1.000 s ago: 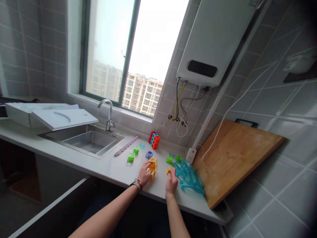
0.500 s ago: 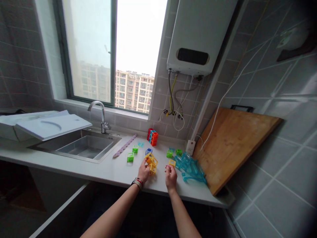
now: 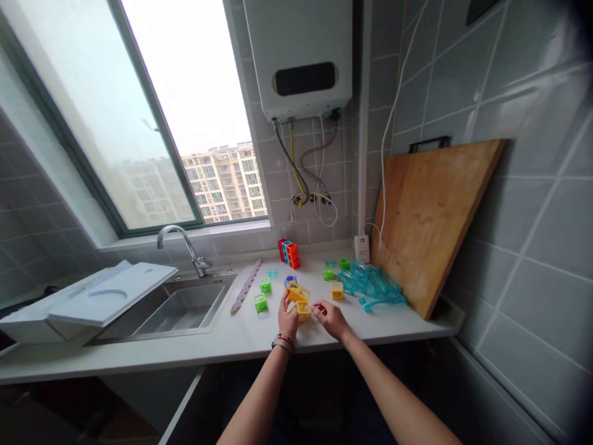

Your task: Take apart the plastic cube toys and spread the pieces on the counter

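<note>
My left hand (image 3: 288,319) is closed round a yellow block made of open square frames (image 3: 299,296) on the white counter (image 3: 241,337). My right hand (image 3: 328,316) lies just right of that block, fingers curled toward it; whether it holds anything I cannot make out. A loose yellow square frame (image 3: 337,290) stands a little further right. Two green frames (image 3: 262,294), a blue piece (image 3: 290,280) and a red, blue and orange block (image 3: 290,253) sit behind the hands.
A heap of clear blue pieces (image 3: 373,285) lies beside a wooden cutting board (image 3: 430,216) leaning on the tiled wall. A sink (image 3: 185,307) with a tap (image 3: 188,244) lies left, with white trays (image 3: 88,303) over its end. A pale purple strip (image 3: 246,285) lies by the sink.
The view swung and tilted. My right hand let go of the loose yellow frame, which now stands on the counter, and moved left to the yellow block that my left hand still holds.
</note>
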`<state>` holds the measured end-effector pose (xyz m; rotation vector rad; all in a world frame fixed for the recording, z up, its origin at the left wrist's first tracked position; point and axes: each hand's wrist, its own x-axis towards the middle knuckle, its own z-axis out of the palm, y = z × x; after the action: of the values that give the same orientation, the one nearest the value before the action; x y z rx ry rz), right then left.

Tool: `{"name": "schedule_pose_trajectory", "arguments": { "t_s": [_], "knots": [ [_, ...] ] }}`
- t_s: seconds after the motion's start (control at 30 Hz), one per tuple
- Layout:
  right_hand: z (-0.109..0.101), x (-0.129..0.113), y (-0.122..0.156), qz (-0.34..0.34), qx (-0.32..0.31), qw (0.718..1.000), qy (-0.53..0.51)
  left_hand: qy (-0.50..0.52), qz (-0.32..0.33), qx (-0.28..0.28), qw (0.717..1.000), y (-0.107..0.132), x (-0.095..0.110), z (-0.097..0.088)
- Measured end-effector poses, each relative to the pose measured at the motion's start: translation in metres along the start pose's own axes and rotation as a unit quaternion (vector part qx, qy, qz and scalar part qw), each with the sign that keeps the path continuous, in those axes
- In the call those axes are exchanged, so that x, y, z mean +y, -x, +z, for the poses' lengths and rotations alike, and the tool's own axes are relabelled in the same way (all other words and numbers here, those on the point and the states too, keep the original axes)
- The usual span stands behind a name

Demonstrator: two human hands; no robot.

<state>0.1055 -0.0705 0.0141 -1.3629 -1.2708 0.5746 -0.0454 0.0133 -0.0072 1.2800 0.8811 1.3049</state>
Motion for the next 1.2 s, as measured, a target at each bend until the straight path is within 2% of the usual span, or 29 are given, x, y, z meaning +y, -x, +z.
{"name": "schedule_pose_trajectory", "arguments": {
  "t_s": [0.47, 0.8, 1.2],
  "knots": [
    [0.0, -0.001, 0.002, -0.026, -0.069, 0.997, 0.032, 0.057, -0.029, -0.009, 0.998, 0.003, 0.008, -0.002],
    [-0.001, 0.003, -0.001, -0.025, -0.079, 0.996, 0.045, 0.109, -0.059, -0.001, 0.992, 0.005, 0.016, 0.001],
    [-0.002, 0.008, -0.003, -0.024, -0.058, 0.998, 0.026, 0.14, -0.083, -0.001, 0.987, 0.006, 0.021, 0.002]
  ]
}}
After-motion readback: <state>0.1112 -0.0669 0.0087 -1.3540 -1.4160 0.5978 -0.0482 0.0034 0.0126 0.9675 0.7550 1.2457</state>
